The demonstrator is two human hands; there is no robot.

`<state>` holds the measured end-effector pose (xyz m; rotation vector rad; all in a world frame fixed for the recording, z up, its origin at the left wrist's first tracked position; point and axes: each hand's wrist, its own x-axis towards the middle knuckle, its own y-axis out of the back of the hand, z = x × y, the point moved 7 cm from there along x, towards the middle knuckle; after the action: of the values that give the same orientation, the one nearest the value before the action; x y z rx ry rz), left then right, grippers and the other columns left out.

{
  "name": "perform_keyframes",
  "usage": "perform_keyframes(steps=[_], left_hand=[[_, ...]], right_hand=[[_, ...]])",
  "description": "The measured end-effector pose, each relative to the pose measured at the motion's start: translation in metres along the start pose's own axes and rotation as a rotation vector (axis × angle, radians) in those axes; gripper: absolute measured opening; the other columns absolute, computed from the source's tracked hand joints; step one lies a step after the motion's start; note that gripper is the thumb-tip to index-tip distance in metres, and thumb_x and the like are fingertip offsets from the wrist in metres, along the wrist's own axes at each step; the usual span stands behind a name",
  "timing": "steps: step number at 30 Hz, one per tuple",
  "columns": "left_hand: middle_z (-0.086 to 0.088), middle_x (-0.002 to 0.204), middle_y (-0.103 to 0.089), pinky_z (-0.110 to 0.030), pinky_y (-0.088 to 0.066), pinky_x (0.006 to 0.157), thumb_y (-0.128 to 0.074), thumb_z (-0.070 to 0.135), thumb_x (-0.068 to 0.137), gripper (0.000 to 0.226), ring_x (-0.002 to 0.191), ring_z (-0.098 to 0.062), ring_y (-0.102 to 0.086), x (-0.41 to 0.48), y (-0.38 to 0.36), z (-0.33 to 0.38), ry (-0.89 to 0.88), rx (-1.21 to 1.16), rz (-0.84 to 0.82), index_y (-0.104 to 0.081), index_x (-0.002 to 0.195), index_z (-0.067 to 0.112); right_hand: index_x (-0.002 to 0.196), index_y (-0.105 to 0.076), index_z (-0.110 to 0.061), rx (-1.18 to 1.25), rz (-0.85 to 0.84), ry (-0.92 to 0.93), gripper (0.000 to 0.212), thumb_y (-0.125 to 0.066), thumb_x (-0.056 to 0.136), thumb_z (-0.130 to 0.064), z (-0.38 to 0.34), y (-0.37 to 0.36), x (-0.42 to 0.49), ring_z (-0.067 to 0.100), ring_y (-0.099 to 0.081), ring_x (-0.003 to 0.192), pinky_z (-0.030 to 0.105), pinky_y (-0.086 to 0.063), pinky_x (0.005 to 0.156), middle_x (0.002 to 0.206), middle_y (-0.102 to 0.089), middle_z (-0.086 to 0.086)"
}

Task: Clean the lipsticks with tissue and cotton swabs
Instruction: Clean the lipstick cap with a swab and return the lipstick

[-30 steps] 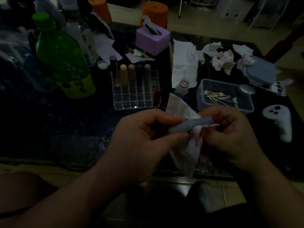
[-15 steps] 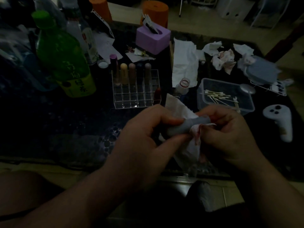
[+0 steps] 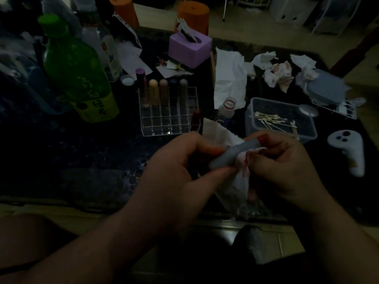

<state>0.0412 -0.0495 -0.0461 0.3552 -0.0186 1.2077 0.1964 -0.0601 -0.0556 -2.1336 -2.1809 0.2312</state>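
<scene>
1. While my left hand (image 3: 176, 167) pinches the grey lipstick (image 3: 231, 155) near its lower-left end, thumb below and forefinger above, it lies between both hands over the near table (image 3: 92, 160) edge.
2. Its long axis runs from lower left up to the right, so the end being wiped points into my right hand.
3. My right hand (image 3: 287, 171) is curled round that end through the stained tissue (image 3: 242, 179), which hangs below; I judge a twist comes next.

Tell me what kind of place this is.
Probably a dim room at home: a cluttered dark table holds a clear lipstick rack, a green drink bottle and a purple box, with tiled floor beneath.
</scene>
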Motion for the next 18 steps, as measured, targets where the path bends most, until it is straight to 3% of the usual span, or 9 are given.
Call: perform_keyframes(steps=[3, 6, 11, 15, 16, 18], left_hand=[[0.007, 0.09, -0.076, -0.021, -0.058, 0.07, -0.079, 0.027, 0.072, 0.021, 0.083, -0.011, -0.074, 0.002, -0.001, -0.003, 0.132, -0.275, 0.004, -0.069, 0.09, 0.029], [0.002, 0.082, -0.077, -0.02, -0.057, 0.067, -0.072, 0.024, 0.071, 0.021, 0.075, -0.011, -0.074, 0.004, 0.0, -0.005, 0.194, -0.375, 0.028, -0.068, 0.091, 0.019], [0.0, 0.079, -0.076, -0.02, -0.057, 0.066, -0.072, 0.025, 0.068, 0.024, 0.072, -0.012, -0.073, 0.005, 0.0, -0.007, 0.229, -0.404, 0.028, -0.068, 0.091, 0.017], [-0.001, 0.08, -0.076, -0.019, -0.056, 0.067, -0.072, 0.025, 0.066, 0.026, 0.074, -0.013, -0.074, 0.004, -0.003, -0.008, 0.248, -0.438, 0.011, -0.068, 0.09, 0.016], [-0.001, 0.081, -0.076, -0.019, -0.056, 0.067, -0.072, 0.026, 0.066, 0.025, 0.075, -0.013, -0.074, 0.004, -0.003, -0.007, 0.251, -0.444, 0.013, -0.069, 0.089, 0.016], [-0.001, 0.084, -0.077, -0.019, -0.056, 0.067, -0.072, 0.026, 0.066, 0.021, 0.078, -0.014, -0.075, 0.003, -0.002, -0.008, 0.262, -0.458, 0.032, -0.07, 0.086, 0.019]], right_hand=[[0.076, -0.075, -0.012, 0.066, -0.009, -0.028, 0.018, -0.085, 0.069, -0.025, 0.002, 0.0, 0.002, 0.033, -0.055, 0.049, 0.029, -0.049, 0.044, 0.063, -0.065, 0.016], [0.073, -0.074, -0.009, 0.176, -0.037, -0.059, 0.005, -0.076, 0.078, -0.011, 0.007, 0.001, 0.002, 0.022, -0.058, 0.048, 0.027, -0.05, 0.048, 0.059, -0.061, 0.015], [0.087, -0.077, -0.01, 0.257, -0.058, -0.101, 0.026, -0.083, 0.067, -0.026, 0.011, 0.0, 0.001, 0.026, -0.073, 0.082, 0.032, -0.058, 0.072, 0.089, -0.075, 0.015], [0.103, -0.065, 0.008, 0.371, -0.052, -0.143, 0.025, -0.065, 0.087, -0.012, 0.019, 0.0, 0.0, 0.04, -0.067, 0.096, 0.045, -0.055, 0.086, 0.103, -0.067, 0.03], [0.109, -0.062, 0.011, 0.417, -0.054, -0.159, 0.029, -0.06, 0.089, -0.009, 0.021, -0.001, -0.001, 0.044, -0.064, 0.102, 0.05, -0.052, 0.092, 0.11, -0.064, 0.033], [0.123, -0.053, 0.016, 0.494, -0.076, -0.173, 0.049, -0.068, 0.085, -0.01, 0.022, -0.007, -0.002, 0.047, -0.058, 0.114, 0.054, -0.046, 0.101, 0.127, -0.054, 0.039]])
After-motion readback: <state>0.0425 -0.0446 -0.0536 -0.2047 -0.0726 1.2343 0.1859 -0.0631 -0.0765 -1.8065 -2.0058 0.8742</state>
